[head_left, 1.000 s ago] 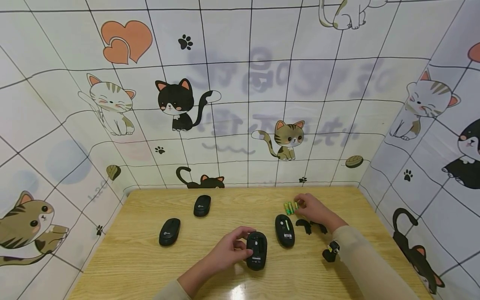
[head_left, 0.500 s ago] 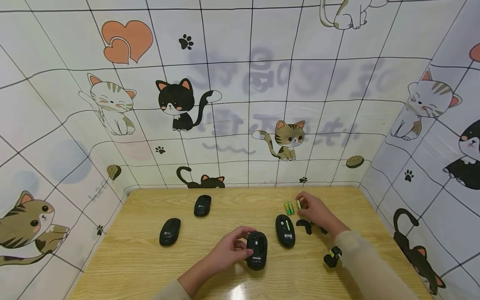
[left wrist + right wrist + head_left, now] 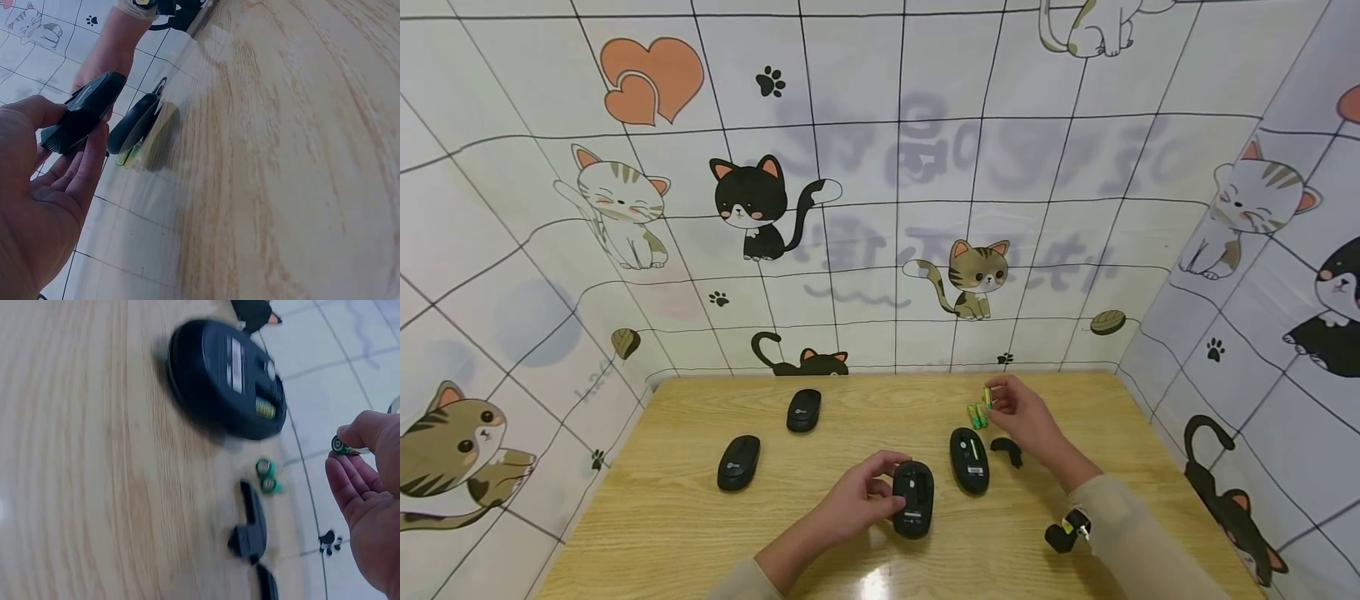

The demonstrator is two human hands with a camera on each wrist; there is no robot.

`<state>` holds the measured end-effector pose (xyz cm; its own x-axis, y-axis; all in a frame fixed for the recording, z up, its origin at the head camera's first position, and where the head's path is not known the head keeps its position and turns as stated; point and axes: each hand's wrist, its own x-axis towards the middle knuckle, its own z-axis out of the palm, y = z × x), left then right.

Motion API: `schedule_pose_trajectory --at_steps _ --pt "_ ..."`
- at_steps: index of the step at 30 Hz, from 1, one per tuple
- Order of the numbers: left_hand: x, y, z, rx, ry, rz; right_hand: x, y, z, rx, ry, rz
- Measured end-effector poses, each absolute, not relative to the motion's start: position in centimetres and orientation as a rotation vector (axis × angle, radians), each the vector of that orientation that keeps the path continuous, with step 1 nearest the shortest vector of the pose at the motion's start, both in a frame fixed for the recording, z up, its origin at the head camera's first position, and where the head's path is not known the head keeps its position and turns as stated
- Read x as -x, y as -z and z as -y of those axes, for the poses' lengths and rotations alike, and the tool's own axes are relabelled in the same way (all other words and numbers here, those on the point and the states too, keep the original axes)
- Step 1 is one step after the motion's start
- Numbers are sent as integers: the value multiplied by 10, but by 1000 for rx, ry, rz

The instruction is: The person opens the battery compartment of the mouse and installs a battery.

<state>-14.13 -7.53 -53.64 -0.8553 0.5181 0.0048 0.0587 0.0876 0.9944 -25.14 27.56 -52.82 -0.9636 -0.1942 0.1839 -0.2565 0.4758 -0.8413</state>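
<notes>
My left hand (image 3: 862,496) grips a black computer mouse (image 3: 913,500) by its edges, underside up, with its battery slot uncovered. In the left wrist view the thumb and fingers pinch this mouse (image 3: 87,111) from two sides. My right hand (image 3: 1021,414) pinches a green battery (image 3: 988,397) between thumb and fingertips; the right wrist view shows the battery (image 3: 339,445) end-on. Two more green batteries (image 3: 977,416) lie just below that hand. Beside them rests a second upturned mouse (image 3: 970,462) with a battery in its open slot.
Black battery covers (image 3: 1007,451) lie right of the second mouse; one is partly hidden by my right hand in the head view. Two mice (image 3: 739,463) (image 3: 803,410) sit upright at the left. A cat-print sheet (image 3: 865,250) encloses the wooden table (image 3: 700,542).
My right hand has lifted one battery from beside the other two and carried it slightly up and left. The left hand and its mouse have stayed in place.
</notes>
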Motion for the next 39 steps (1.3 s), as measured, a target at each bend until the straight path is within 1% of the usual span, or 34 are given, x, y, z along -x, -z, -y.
schedule_pose_trajectory --at_steps 8,16,27,32,39 --pt "143 538 76 -594 -1842 -2002 231 511 -253 -463 -1724 2567" --pt "145 540 77 -610 -1835 -2014 209 498 -227 -441 -1950 2472" --pt "146 537 78 -631 -1842 -2023 185 491 -199 -540 -2031 2468" --pt "146 535 78 -612 -1838 -2028 176 490 -192 -547 -2041 2477" --pt "148 535 81 -597 -1827 -2028 166 486 -184 -632 -1987 2518"
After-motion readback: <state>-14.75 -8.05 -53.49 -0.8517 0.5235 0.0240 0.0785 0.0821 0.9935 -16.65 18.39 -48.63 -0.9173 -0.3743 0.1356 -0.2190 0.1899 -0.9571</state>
